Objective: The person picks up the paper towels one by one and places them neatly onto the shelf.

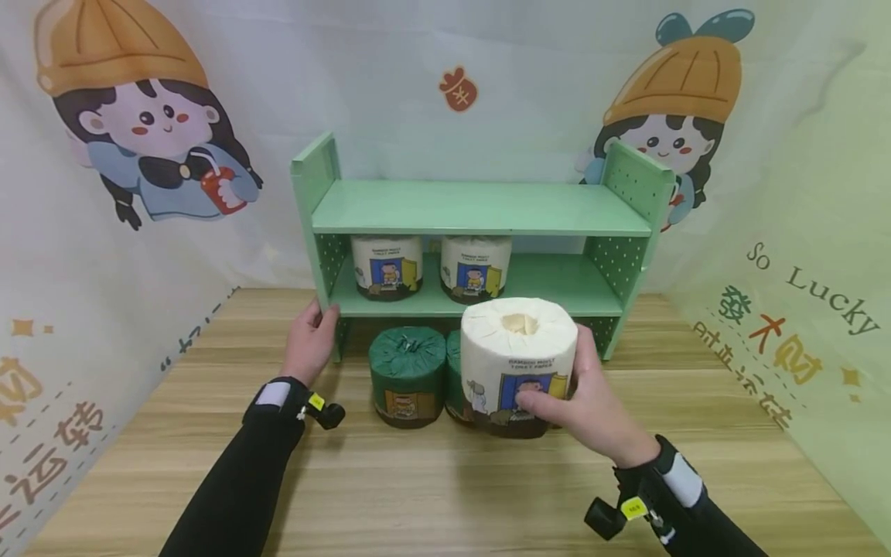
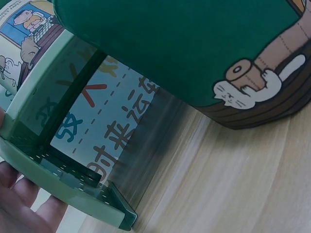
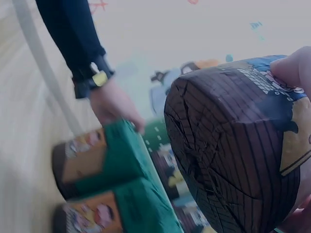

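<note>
The right hand (image 1: pixel 592 406) grasps the white wrapped toilet-paper roll (image 1: pixel 518 363) around its side: light, soft, compressible. The left hand (image 1: pixel 309 340) clasps the green plastic shelf (image 1: pixel 480 209) upright.

Glossy printed-wrap white roll (image 1: pixel 518 363); matt green shelf (image 1: pixel 480 207); wood-grain table (image 1: pixel 445 480)

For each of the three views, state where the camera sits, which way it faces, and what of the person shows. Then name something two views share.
Head: worn on the head, looks forward and down at the green shelf; both forearms, left hand, right hand holding a white roll.
Left wrist: low, beside the shelf's end panel; fingertips show.
Right wrist: below the white roll's base; fingers, other arm's sleeve.
Shared: green rolls, in head and right wrist.
</note>
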Demonstrator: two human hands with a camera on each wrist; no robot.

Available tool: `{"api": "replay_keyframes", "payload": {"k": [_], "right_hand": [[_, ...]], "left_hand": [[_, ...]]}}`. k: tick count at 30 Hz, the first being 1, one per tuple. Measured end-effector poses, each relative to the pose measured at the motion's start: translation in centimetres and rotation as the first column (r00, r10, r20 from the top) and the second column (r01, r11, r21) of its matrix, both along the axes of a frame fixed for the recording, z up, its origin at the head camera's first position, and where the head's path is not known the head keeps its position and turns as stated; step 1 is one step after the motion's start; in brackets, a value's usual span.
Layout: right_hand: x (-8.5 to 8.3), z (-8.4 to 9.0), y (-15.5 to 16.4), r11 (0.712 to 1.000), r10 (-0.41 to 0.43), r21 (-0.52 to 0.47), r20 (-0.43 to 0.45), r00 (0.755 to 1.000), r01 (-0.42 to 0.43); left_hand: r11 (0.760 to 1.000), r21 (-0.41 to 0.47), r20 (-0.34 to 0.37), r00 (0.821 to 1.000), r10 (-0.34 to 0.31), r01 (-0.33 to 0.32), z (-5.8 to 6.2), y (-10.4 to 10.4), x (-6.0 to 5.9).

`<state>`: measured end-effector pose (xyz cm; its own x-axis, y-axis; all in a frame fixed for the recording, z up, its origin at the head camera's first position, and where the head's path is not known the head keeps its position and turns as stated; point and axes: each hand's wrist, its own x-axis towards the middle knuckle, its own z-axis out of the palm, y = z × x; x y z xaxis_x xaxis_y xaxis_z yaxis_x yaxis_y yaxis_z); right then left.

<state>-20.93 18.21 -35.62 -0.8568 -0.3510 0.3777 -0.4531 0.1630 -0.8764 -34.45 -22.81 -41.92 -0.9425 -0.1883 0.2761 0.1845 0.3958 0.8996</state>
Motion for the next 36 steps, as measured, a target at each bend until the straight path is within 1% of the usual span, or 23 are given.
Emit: {"api": "replay_keyframes", "payload": {"k": [3, 7, 9, 14, 17, 25, 30, 36], "right_hand": [[-0.9, 0.7, 0.8, 0.998, -0.067, 0.010, -0.002, 0.998, 0.067], [-2.1, 1.3, 1.8, 0.990, -0.143, 0.018, 0.047, 0.989, 0.143], [-2.8, 1.3, 2.2, 0.986, -0.168, 0.013, 0.074, 0.983, 0.168], [-4.6, 1.4, 3.1, 0.976, -0.217, 0.022, 0.113, 0.970, 0.216], [-5.7, 1.4, 3.6, 0.969, -0.248, 0.035, 0.137, 0.959, 0.246], [-8.2, 1.2, 4.5, 0.957, -0.289, 0.031, 0.184, 0.939, 0.288], [-9.3, 1.3, 4.7, 0.947, -0.320, 0.067, 0.187, 0.929, 0.313], [-10.5, 1.4, 4.9, 0.933, -0.357, 0.110, 0.198, 0.913, 0.342]], "left_hand": [[1.000, 0.003, 0.001, 1.000, 0.002, -0.002, -0.1, 0.0, -0.1], [1.000, 0.004, 0.004, 1.000, 0.009, -0.009, -0.1, 0.0, -0.1], [1.000, 0.006, 0.005, 1.000, 0.008, -0.009, 0.0, 0.1, 0.0], [1.000, 0.009, 0.007, 1.000, 0.001, -0.001, 0.1, 0.1, 0.1], [1.000, 0.007, 0.009, 1.000, 0.003, -0.003, 0.0, 0.0, 0.0], [1.000, 0.006, 0.019, 1.000, 0.004, -0.004, -0.3, -0.3, -0.5], [1.000, 0.009, 0.020, 1.000, 0.003, -0.003, -0.3, -0.3, -0.5], [1.000, 0.013, 0.010, 1.000, 0.000, 0.000, -0.1, -0.1, -0.2]]}}
